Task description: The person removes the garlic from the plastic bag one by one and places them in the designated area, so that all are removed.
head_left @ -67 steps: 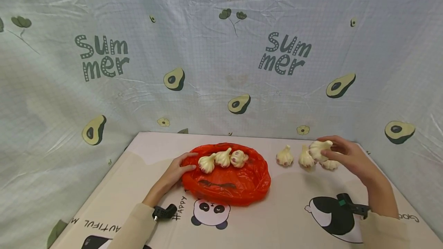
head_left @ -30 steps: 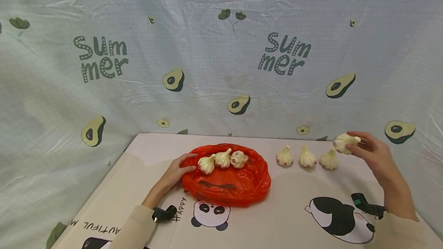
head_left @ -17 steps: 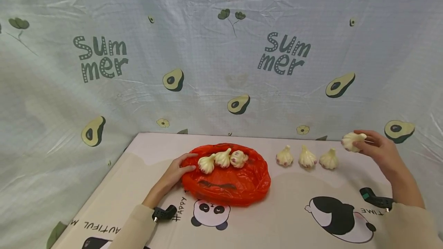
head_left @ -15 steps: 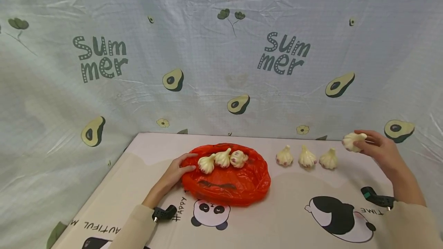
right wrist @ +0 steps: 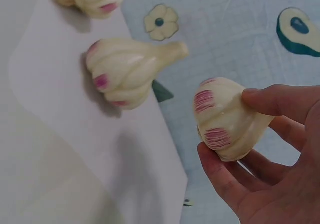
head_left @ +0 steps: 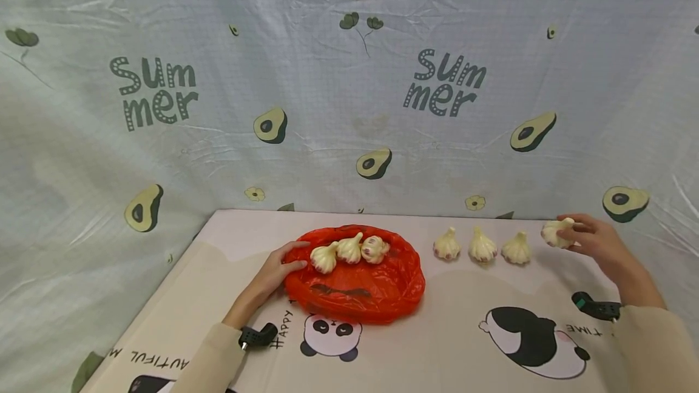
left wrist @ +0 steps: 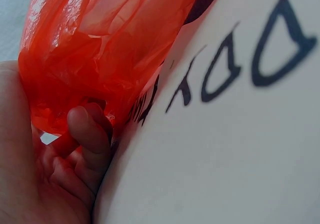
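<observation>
My right hand [head_left: 597,244] pinches a garlic bulb [head_left: 554,233] between thumb and fingers at the table's far right. In the right wrist view that bulb [right wrist: 222,119], cream with purple streaks, hangs off the surface. To its left, three more bulbs stand in a row: the nearest [head_left: 516,248], a middle one [head_left: 483,245] and a far one [head_left: 447,245]. My left hand [head_left: 273,273] grips the left edge of a red plastic bag [head_left: 377,305], which is spread open like a shallow bowl. Inside lie three garlic bulbs [head_left: 349,248] side by side, close to the left hand.
The pale table [head_left: 437,344] has printed pandas and lettering. Behind it hangs a curtain [head_left: 311,77] with avocado and "summer" prints, close to the back edge and to the right hand. Each wrist wears a black camera strap.
My right hand has carried its garlic bulb rightward, past the end of the row, and lowered it slightly in the last half second. The left hand and bag have stayed put.
</observation>
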`<state>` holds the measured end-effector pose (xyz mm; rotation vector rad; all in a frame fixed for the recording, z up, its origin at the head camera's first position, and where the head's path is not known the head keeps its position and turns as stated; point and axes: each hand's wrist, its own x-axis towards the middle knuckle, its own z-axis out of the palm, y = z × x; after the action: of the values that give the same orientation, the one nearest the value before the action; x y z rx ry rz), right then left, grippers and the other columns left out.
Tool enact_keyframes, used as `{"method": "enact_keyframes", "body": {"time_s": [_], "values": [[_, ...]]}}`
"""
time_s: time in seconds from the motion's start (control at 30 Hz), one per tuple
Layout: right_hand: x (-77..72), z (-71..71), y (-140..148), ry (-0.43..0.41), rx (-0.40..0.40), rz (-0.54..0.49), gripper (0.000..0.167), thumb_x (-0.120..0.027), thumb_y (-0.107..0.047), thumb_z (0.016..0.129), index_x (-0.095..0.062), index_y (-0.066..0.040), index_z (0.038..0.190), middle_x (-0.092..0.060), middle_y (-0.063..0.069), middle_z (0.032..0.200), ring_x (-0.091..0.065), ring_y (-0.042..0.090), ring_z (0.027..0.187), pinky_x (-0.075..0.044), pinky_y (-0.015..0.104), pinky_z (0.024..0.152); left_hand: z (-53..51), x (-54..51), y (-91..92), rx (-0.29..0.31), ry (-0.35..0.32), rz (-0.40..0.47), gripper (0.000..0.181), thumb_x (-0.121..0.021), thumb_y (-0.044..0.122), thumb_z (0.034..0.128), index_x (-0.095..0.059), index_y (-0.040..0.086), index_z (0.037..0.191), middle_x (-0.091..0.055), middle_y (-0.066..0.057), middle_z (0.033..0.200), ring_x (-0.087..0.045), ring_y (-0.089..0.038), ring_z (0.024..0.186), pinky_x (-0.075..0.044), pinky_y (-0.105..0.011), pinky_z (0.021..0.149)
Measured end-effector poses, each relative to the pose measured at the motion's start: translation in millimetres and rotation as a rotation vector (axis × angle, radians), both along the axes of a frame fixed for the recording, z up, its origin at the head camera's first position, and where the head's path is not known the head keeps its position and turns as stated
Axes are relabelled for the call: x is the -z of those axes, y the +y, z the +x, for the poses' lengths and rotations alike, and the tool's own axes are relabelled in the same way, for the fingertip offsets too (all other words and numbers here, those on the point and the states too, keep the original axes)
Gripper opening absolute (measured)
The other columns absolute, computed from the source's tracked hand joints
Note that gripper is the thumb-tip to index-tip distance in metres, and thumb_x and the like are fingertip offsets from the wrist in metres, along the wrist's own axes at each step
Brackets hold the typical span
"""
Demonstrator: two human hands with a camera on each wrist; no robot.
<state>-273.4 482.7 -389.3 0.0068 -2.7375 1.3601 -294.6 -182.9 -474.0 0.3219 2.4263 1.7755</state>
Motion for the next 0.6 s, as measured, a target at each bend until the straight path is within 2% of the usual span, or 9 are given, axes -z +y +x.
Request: {"method": "enact_keyframes", "body": {"time_s": [0.03, 0.07, 0.17, 0.27, 0.3, 0.6], "values": [[1.6, -0.2, 0, -0.009, 0.0, 0.004, 0.036, -0.059, -0.029, 0.105, -0.054, -0.006, 0.132, -0.058, -0.001, 0.118, -0.055, -0.013, 0.087, -0.058, 0.016, 0.073, 0.0, 0.0, -0.1, 0.001, 0.0, 0.0, 0.049, -0.063, 0.018, 0.0993, -0.054, 0.014, 0.147, -0.041, -0.017, 0.163, -0.04, -0.043, 0.149, -0.047, -0.054, 0.114], [3.5, -0.5, 1, -0.017, -0.002, 0.008, 0.037, -0.059, -0.029, 0.105, -0.054, -0.004, 0.132, -0.058, 0.001, 0.119, -0.055, -0.014, 0.087, -0.059, 0.016, 0.073, -0.2, 0.2, -0.2, 0.002, -0.001, 0.0, 0.049, -0.063, 0.018, 0.0993, -0.054, 0.014, 0.147, -0.041, -0.017, 0.163, -0.041, -0.043, 0.149, -0.048, -0.054, 0.114], [8.5, -0.6, 1, -0.058, -0.011, 0.012, 0.05, -0.055, -0.027, 0.106, -0.044, 0.01, 0.138, -0.048, 0.031, 0.135, -0.053, -0.015, 0.086, -0.059, 0.017, 0.074, -0.4, 0.4, 0.0, 0.008, -0.005, 0.0, 0.049, -0.063, 0.019, 0.0994, -0.054, 0.014, 0.147, -0.041, -0.017, 0.163, -0.041, -0.043, 0.148, -0.048, -0.054, 0.114], [12.4, -1.5, 2, -0.1, -0.008, 0.011, 0.06, -0.053, -0.028, 0.107, -0.033, 0.016, 0.143, -0.041, 0.039, 0.14, -0.051, -0.016, 0.085, -0.059, 0.016, 0.074, -0.7, 0.6, 0.3, 0.012, -0.004, 0.001, 0.049, -0.063, 0.019, 0.0995, -0.054, 0.014, 0.147, -0.041, -0.017, 0.163, -0.041, -0.043, 0.148, -0.047, -0.054, 0.114], [12.9, -1.7, 1, -0.112, -0.003, 0.016, 0.063, -0.052, -0.028, 0.108, -0.029, 0.018, 0.145, -0.031, 0.045, 0.146, -0.049, -0.016, 0.084, -0.058, 0.016, 0.074, -0.7, 0.5, 0.6, 0.013, -0.003, 0.001, 0.049, -0.063, 0.019, 0.0995, -0.054, 0.014, 0.147, -0.041, -0.017, 0.163, -0.041, -0.043, 0.148, -0.047, -0.054, 0.114], [20.9, -6.5, 1, -0.136, 0.018, 0.08, 0.062, -0.051, -0.025, 0.108, -0.028, 0.019, 0.145, -0.04, 0.044, 0.138, -0.047, -0.016, 0.082, -0.056, 0.015, 0.072, 0.7, 0.9, 1.8, 0.014, -0.003, 0.012, 0.048, -0.063, 0.017, 0.0993, -0.054, 0.014, 0.147, -0.041, -0.017, 0.162, -0.041, -0.042, 0.148, -0.047, -0.054, 0.114]]}}
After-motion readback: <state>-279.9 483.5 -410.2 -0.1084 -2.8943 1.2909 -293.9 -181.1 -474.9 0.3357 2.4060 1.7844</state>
